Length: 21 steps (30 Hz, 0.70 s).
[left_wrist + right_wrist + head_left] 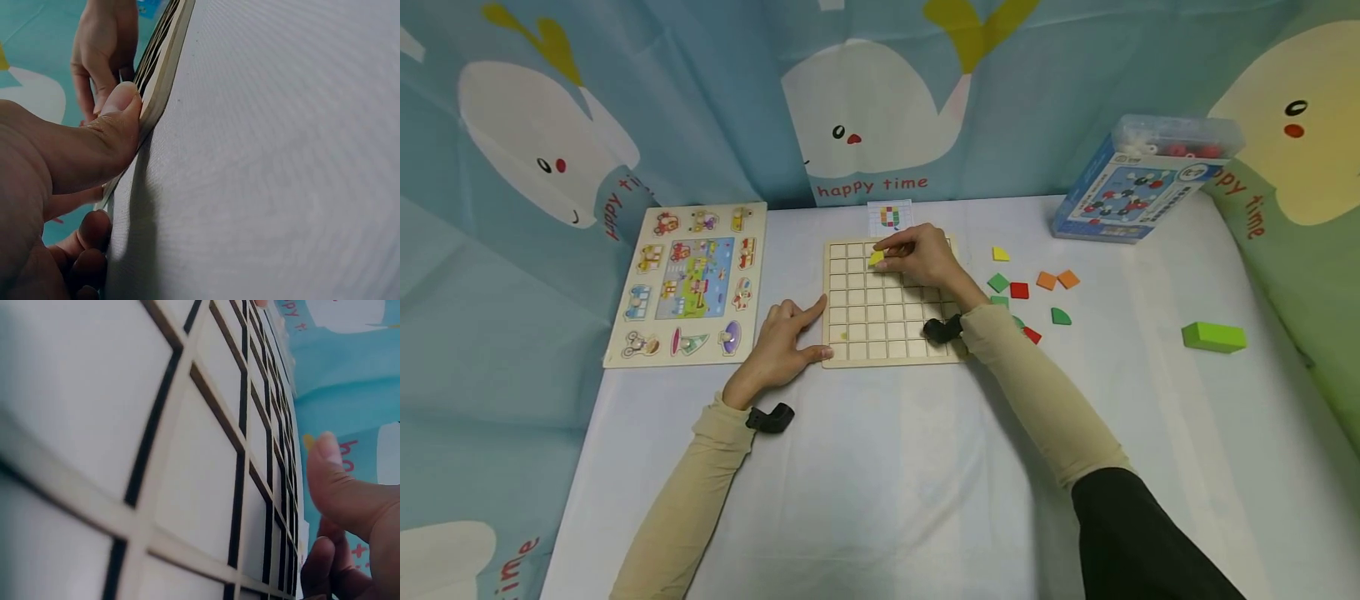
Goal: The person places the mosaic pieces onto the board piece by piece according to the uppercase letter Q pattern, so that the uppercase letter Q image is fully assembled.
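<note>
A wooden grid board point(880, 362) lies flat on the white table. At its upper part, my right hand point(921, 256) pinches a small yellow tile point(876, 259) between thumb and fingers, over the cells near the top row. In the right wrist view the thumb hides most of that yellow tile point(308, 442). My left hand point(784, 346) touches the board's left edge with its thumb near the lower corner and its index finger higher up. The left wrist view shows the thumb point(109, 134) against the board's rim, the other fingers bent beside it.
Right of the board lie loose tiles: a yellow one point(1001, 254), orange ones point(1047, 281), red ones point(1019, 290) and green ones point(1061, 317). A pattern card point(890, 217) sits behind the board. A picture puzzle point(748, 283) is at left, a boxed set point(1142, 183) and green block point(1213, 337) at right.
</note>
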Each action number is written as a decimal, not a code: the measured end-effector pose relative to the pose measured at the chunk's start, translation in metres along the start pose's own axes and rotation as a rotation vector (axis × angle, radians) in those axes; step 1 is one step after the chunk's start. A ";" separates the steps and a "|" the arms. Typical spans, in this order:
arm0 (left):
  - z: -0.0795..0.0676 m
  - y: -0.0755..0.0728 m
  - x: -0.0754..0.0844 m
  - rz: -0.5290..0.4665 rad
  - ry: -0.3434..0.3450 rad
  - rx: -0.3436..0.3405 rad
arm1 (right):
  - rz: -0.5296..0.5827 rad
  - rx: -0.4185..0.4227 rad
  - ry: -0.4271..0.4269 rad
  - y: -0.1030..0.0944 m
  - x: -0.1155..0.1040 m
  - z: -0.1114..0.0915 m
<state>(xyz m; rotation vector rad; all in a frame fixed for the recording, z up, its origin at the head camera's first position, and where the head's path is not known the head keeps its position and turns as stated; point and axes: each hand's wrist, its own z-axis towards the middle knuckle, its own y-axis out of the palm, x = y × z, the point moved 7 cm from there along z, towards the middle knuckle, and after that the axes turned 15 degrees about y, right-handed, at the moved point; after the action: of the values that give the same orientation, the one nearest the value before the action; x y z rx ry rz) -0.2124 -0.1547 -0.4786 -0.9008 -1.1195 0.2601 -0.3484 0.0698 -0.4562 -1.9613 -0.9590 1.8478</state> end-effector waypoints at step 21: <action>0.000 0.001 -0.003 -0.002 -0.010 0.001 | -0.050 -0.044 0.060 0.004 0.002 0.002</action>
<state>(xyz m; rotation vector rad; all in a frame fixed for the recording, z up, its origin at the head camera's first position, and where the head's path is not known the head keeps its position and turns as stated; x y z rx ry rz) -0.2139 -0.1558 -0.4815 -0.8981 -1.1291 0.2643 -0.3494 0.0670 -0.4604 -1.9884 -1.0292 1.7449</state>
